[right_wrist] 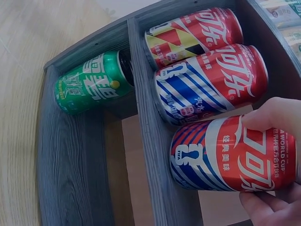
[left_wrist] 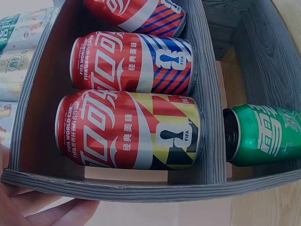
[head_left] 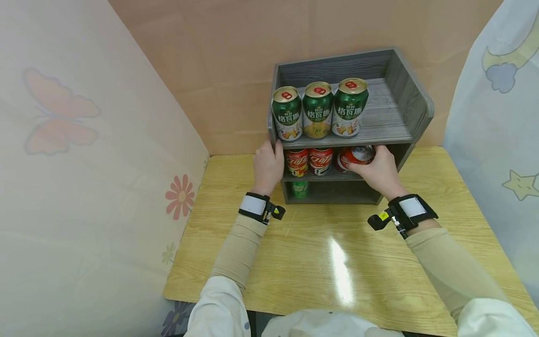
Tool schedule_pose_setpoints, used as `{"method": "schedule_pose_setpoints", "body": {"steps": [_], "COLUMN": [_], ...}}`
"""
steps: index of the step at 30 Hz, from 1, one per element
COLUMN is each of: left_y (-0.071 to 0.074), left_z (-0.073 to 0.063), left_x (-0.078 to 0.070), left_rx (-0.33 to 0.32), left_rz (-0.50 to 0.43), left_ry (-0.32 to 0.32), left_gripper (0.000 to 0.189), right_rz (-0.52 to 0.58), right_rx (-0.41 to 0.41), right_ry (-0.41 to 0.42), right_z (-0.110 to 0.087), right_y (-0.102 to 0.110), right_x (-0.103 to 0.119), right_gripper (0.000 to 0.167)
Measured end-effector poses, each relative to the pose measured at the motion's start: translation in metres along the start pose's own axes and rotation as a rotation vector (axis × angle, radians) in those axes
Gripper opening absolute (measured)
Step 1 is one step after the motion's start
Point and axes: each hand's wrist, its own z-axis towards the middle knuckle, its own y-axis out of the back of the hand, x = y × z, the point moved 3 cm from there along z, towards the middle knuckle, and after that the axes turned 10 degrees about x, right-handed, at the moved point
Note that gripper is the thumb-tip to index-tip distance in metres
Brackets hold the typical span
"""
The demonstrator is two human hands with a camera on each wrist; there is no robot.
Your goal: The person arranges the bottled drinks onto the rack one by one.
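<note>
My right hand (head_left: 381,171) grips a red cola can (right_wrist: 216,155) between thumb and fingers at the middle tier of a grey wooden shelf (head_left: 391,112). In the head view this can leans, its silver lid showing. To its left on that tier two more red cola cans, one with a yellow pattern (left_wrist: 127,129) and one with blue stripes (left_wrist: 136,63), stand upright side by side. With its thumb at the front edge, my left hand (head_left: 268,166) holds the shelf's left side panel. A green can (right_wrist: 94,80) stands at the left of the bottom tier.
Three green-and-white cans with gold lids, the left one (head_left: 288,114) beside the side panel, stand in a row on the top tier. The shelf stands on a wooden table (head_left: 311,262) near the brown back wall (head_left: 236,93). Patterned side sheets flank the table.
</note>
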Motion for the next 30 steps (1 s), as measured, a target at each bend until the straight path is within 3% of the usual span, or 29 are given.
{"method": "schedule_pose_setpoints", "body": {"steps": [30], "left_y": [0.002], "left_z": [0.000], "left_x": [-0.002], "left_rx": [-0.001], "left_rz": [0.007], "left_ry": [-0.006], "left_gripper": [0.029], "right_rz": [0.045], "right_rx": [0.060], "right_ry": [-0.055], "right_z": [0.016], "right_y": [-0.002], "right_x": [0.003], "right_gripper": [0.070]}}
